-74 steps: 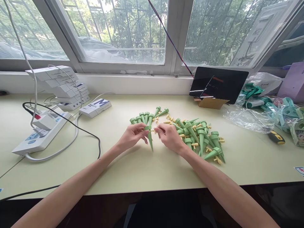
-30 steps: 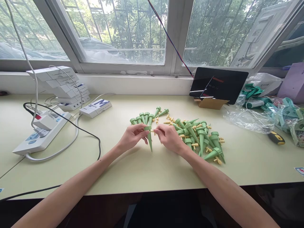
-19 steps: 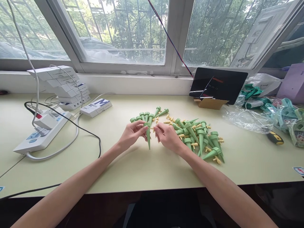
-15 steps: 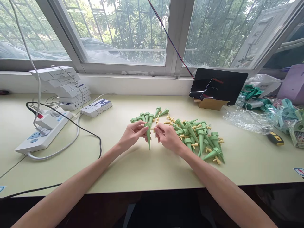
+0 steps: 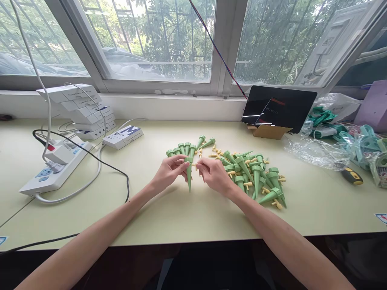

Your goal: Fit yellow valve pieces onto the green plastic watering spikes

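Between the thumb and fingers of my left hand (image 5: pixel 171 170) is a green plastic watering spike (image 5: pixel 189 173), its ribbed cap up and its point down. My right hand (image 5: pixel 213 172) pinches a small yellow valve (image 5: pixel 195 166) close to the spike's right side; fingers hide most of the valve. Whether the two parts touch, I cannot tell. Behind my left hand stands a cluster of green spikes (image 5: pixel 187 147). Right of my right hand lies a pile of green spikes mixed with yellow valves (image 5: pixel 256 172).
A power strip (image 5: pixel 42 179) with cables and a small white box (image 5: pixel 123 137) are at the left, near stacked white boxes (image 5: pixel 90 108). A tablet (image 5: pixel 278 108) leans on a cardboard stand (image 5: pixel 270 132). Clear plastic wrap (image 5: pixel 317 153) and a black-yellow tool (image 5: pixel 352 176) lie at the right.
Both hands keep nearly the same place and grip. The spike has shifted very slightly downward and left, and the view has moved a touch.
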### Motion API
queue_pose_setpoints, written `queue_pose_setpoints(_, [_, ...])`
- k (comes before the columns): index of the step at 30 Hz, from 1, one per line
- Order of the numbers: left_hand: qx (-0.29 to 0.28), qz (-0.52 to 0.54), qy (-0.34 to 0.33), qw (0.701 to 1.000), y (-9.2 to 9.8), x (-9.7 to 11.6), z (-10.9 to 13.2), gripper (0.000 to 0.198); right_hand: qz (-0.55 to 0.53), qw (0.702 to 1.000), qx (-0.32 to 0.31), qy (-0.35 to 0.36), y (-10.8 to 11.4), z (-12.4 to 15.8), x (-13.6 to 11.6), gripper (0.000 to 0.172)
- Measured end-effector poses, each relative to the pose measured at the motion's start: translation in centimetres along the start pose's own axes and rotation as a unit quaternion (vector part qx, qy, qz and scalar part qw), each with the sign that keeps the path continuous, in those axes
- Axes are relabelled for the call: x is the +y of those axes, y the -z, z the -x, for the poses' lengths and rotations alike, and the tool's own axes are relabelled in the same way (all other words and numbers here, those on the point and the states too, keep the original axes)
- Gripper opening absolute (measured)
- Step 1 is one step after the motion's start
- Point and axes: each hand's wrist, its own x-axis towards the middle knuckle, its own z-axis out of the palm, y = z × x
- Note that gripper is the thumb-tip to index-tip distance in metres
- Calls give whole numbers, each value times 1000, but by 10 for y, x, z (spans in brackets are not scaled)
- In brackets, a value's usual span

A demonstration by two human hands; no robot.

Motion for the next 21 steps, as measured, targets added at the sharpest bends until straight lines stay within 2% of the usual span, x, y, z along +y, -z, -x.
queue_pose_setpoints(13, [-5,-14,0,1000,-1,-1,1,31,-10,1000,-12,-3,2,1,-2,29])
queue_pose_setpoints(21, [-5,-17,-2,1000,-1,-2,2,30,11,1000,-1,20,0,0,2,29])
